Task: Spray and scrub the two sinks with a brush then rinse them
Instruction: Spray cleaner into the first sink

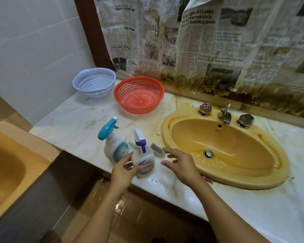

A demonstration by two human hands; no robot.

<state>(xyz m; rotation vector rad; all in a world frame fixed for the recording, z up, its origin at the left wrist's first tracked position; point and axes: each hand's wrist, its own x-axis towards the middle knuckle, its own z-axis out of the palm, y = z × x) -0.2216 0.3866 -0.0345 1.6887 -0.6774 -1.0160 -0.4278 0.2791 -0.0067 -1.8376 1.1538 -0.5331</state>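
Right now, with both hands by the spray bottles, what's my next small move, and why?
Probably close the left hand round the purple-trigger spray bottle and lift it toward the yellow sink: that hand is at its side, the right hand hovers open, and the brush lies untouched behind.

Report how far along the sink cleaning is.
Nothing looks done: the oval sink shows no foam and its rim is stained. In hand: left hand at the purple-trigger spray bottle, grip unclear; right hand open beside it. Left: spraying, scrubbing with the brush lying on the counter, rinsing, the left sink too.
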